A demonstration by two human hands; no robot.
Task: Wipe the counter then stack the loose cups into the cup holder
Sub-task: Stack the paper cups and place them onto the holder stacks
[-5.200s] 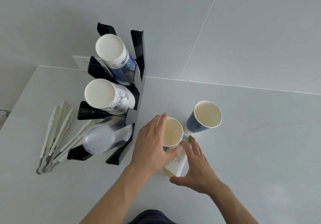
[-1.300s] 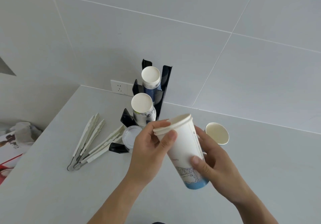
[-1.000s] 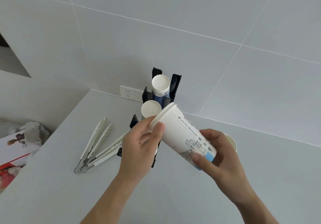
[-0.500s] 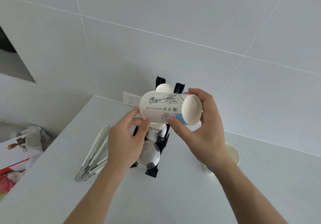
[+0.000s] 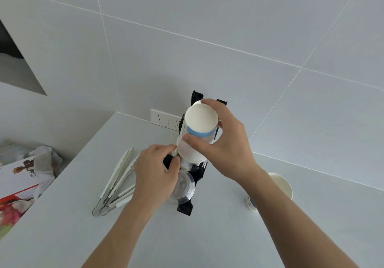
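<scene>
White paper cups nested into one tall stack with a blue band near its base (image 5: 197,134) now point bottom-first at the camera, rim down over the middle slot of the black tiered plastic cup holder (image 5: 194,176); half a second ago the stack lay sideways in the air above it. The right hand (image 5: 222,143) grips the stack near its base, while the left hand (image 5: 155,172) pinches at its rim, seemingly guiding it onto the cups already there. Judging by this, stacking is well under way, though one loose blue-and-white paper cup (image 5: 276,188) stands on the grey counter (image 5: 207,236), right of the holder. Seconds ago both hands were down by the loose cups.
</scene>
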